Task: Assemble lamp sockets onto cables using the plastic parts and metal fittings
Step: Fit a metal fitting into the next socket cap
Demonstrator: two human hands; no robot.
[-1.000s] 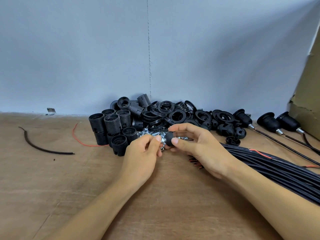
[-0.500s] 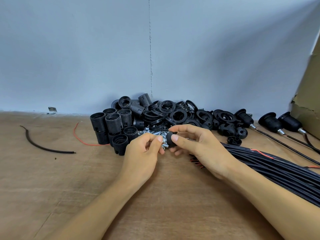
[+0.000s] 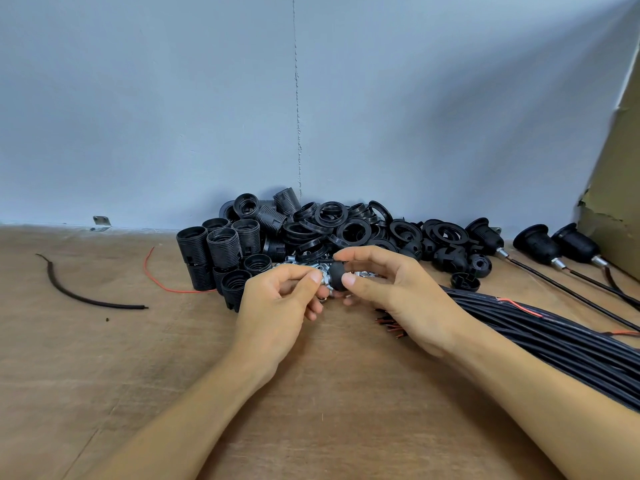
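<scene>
Threaded sockets [image 3: 221,258] and rings [image 3: 332,216] heap by the wall behind the hands; a cable bundle [image 3: 554,341] runs off right, its ends partly hidden by the right hand [image 3: 398,292]. That hand pinches a black cap [image 3: 337,277] between thumb and fingers; the left hand [image 3: 277,306] pinches a metal fitting [image 3: 325,284] touching the cap's left side. Wooden table [image 3: 104,375], blue-grey wall [image 3: 173,98]
</scene>
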